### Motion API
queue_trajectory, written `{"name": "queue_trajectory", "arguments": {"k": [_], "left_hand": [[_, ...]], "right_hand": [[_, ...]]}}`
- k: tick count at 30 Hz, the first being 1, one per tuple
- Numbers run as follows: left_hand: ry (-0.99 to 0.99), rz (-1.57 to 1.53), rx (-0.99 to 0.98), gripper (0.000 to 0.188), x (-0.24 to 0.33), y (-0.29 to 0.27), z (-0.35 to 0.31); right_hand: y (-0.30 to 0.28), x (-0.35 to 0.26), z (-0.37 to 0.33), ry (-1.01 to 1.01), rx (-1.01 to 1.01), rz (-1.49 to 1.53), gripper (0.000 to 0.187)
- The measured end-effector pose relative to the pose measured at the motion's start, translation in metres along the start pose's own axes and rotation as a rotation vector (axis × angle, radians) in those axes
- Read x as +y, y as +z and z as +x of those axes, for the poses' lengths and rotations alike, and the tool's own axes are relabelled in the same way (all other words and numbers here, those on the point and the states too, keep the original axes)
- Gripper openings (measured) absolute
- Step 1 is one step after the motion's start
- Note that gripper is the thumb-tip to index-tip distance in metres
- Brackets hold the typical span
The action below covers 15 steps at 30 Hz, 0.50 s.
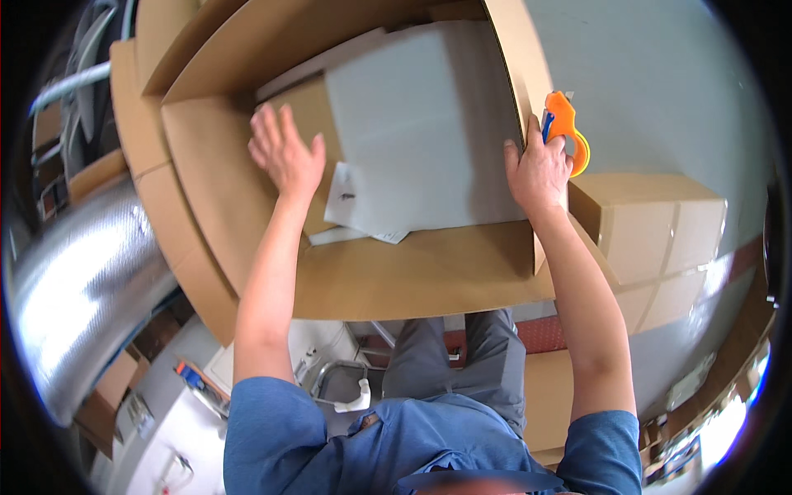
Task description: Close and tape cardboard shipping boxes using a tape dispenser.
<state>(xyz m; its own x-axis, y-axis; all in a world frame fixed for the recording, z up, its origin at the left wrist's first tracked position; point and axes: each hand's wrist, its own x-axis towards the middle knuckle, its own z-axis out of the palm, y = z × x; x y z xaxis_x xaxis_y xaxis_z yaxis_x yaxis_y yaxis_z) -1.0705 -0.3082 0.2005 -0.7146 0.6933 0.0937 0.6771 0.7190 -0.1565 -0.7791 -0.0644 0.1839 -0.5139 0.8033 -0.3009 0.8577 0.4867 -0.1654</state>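
A large open cardboard box lies in front of me with its flaps spread outward. My left hand is open over the box's left inside, fingers stretched apart and holding nothing. At the right wall of the box, my right hand is closed on an orange tape dispenser with a yellow ring, its thumb on the inner side of the wall. A wide white sheet covers much of the box's inside. Near its lower left corner lies a small printed paper slip.
Brown cartons stand on the grey floor to the right. A shiny silver foil roll lies at the left. A blue and orange tool rests at the lower left, and a metal-framed seat stands below the box.
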Motion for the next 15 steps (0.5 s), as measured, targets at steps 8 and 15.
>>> {"name": "queue_trajectory", "arguments": {"k": [8,15], "left_hand": [[-0.844,0.082,-0.196,0.089,-0.222,-0.008,-0.201],[-0.778,-0.022,-0.154,0.073,-0.179,-0.015,-0.206]], "right_hand": [[0.141,0.016,-0.038,-0.212,-0.623,-0.152,0.082],[0.192,0.046,-0.051,-0.178,-0.939,-0.244,0.088]]}}
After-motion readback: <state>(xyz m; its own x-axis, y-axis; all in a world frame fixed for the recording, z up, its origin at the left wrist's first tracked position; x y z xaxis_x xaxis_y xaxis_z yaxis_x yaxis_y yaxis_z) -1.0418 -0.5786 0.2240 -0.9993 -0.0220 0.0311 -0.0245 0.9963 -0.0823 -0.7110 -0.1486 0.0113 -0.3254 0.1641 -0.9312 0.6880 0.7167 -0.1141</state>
